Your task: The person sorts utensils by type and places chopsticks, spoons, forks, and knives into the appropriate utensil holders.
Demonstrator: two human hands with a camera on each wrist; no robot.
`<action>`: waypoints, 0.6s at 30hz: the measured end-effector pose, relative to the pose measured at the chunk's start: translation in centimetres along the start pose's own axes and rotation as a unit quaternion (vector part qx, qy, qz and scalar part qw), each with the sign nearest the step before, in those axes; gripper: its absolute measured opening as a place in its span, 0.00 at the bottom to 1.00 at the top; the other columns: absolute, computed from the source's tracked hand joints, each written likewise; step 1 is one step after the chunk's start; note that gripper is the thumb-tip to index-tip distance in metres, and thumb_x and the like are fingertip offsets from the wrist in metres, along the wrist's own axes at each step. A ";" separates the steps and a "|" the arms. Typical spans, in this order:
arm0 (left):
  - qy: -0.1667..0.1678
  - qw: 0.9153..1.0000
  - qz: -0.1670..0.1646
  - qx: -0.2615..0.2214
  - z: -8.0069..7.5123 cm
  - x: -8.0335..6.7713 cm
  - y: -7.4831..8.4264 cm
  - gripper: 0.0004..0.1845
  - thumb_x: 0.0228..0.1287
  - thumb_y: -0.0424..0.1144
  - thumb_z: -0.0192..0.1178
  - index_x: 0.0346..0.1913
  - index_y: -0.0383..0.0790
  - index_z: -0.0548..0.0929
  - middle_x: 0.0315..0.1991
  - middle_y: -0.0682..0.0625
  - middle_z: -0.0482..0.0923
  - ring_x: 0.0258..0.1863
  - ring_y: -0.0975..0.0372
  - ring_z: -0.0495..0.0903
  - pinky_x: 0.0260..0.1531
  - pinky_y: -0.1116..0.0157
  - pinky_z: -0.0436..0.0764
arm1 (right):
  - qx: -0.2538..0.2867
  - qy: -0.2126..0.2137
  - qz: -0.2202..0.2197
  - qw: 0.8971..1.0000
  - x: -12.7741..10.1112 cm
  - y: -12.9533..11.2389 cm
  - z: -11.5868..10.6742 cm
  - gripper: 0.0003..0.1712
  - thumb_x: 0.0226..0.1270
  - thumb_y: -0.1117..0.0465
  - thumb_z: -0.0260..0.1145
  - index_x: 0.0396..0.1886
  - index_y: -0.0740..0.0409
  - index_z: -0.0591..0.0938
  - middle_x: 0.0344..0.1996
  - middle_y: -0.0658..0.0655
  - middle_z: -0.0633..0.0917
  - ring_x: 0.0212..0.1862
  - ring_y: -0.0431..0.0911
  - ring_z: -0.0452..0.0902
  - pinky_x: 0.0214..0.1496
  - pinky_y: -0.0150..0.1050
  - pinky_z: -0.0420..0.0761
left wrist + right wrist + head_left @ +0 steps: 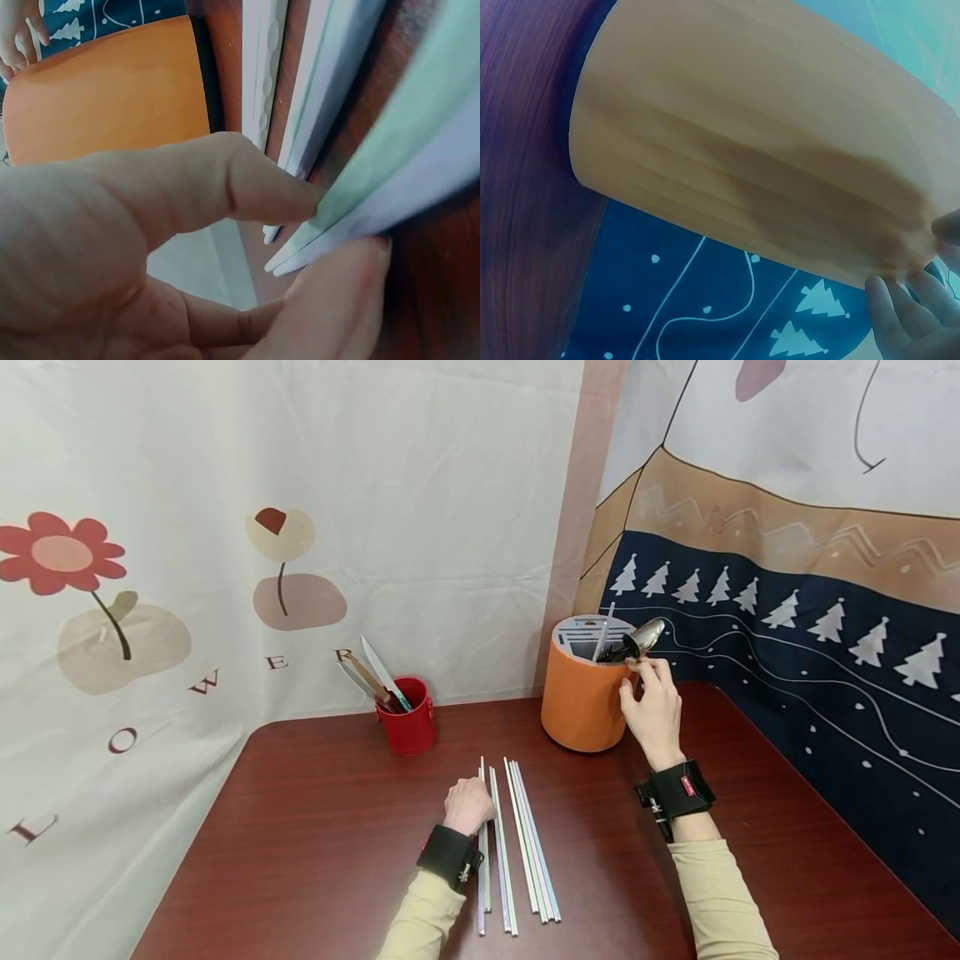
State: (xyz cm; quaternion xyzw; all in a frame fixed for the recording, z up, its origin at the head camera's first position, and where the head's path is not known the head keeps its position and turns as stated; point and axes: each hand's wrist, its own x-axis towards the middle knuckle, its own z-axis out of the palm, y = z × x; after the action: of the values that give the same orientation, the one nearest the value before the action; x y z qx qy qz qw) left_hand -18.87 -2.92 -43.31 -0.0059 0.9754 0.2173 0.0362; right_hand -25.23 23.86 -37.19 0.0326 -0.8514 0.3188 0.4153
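Note:
My left hand [469, 806] is low over the table at the leftmost of several pale, shiny chopsticks [536, 843], which lie side by side. In the left wrist view its thumb and a finger pinch a pair of chopsticks [352, 202] near their narrow ends. At the upper right side of an orange utensil holder [581, 706], my right hand [654, 710] touches the rim, thumb and fingers apart. Just above those fingertips a metal spoon [648, 635] leans out of the holder. Beside it are dark utensils and a pale stick [604, 631].
A red cup [411, 731] with knives [386, 672] stands at the back left of the brown table [322, 852]. Printed cloth [450, 527] hangs behind, and dark blue cloth with white trees [825, 677] borders the right side. The holder's top has a grey slotted insert [581, 631].

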 end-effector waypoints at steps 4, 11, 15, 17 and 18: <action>-0.009 1.000 -0.015 0.001 0.3 0.4 0.0 0.07 0.44 0.35 0.67 0.20 0.35 0.80 0.27 0.38 0.82 0.25 0.48 0.80 0.22 0.57 0.79 | 0.000 -0.001 0.002 1.000 0.0 0.1 0.0 0.12 0.63 0.66 0.60 0.44 0.64 0.82 0.49 0.64 0.76 0.40 0.62 0.77 0.40 0.55 0.77; -0.074 0.996 -0.050 -0.012 0.1 0.8 0.0 0.08 0.46 0.32 0.67 0.19 0.34 0.79 0.13 0.44 0.76 0.10 0.58 0.79 0.12 0.67 0.74 | 0.003 -0.002 0.004 1.000 0.0 0.2 0.1 0.12 0.63 0.67 0.60 0.44 0.64 0.81 0.50 0.64 0.76 0.41 0.62 0.78 0.41 0.56 0.77; -0.093 0.993 -0.063 -0.042 0.1 0.7 0.0 0.11 0.49 0.29 0.64 0.15 0.36 0.75 0.14 0.42 0.76 0.14 0.55 0.83 0.09 0.68 0.73 | 0.004 -0.001 0.005 1.000 0.1 0.2 0.1 0.12 0.62 0.67 0.60 0.45 0.64 0.82 0.50 0.64 0.76 0.42 0.60 0.78 0.42 0.55 0.78; -0.096 0.992 -0.068 -0.044 0.2 0.6 0.0 0.12 0.50 0.30 0.63 0.14 0.36 0.75 0.15 0.42 0.77 0.15 0.55 0.84 0.10 0.68 0.74 | 0.004 0.000 0.005 1.000 0.1 0.2 0.1 0.12 0.62 0.67 0.60 0.45 0.64 0.82 0.49 0.64 0.76 0.42 0.60 0.78 0.43 0.54 0.79; -0.094 0.992 -0.068 -0.043 0.3 0.6 0.0 0.12 0.51 0.30 0.63 0.14 0.36 0.76 0.14 0.42 0.77 0.15 0.55 0.84 0.10 0.68 0.74 | 0.004 0.002 0.004 1.000 0.1 0.1 0.1 0.12 0.62 0.67 0.60 0.45 0.64 0.82 0.49 0.64 0.76 0.42 0.60 0.78 0.43 0.54 0.79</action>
State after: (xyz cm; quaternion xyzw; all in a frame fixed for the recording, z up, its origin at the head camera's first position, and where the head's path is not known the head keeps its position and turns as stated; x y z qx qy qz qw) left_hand -19.44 -2.74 -43.61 -0.0530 0.9548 0.2560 0.1417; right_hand -25.35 23.92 -37.24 0.0303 -0.8496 0.3239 0.4153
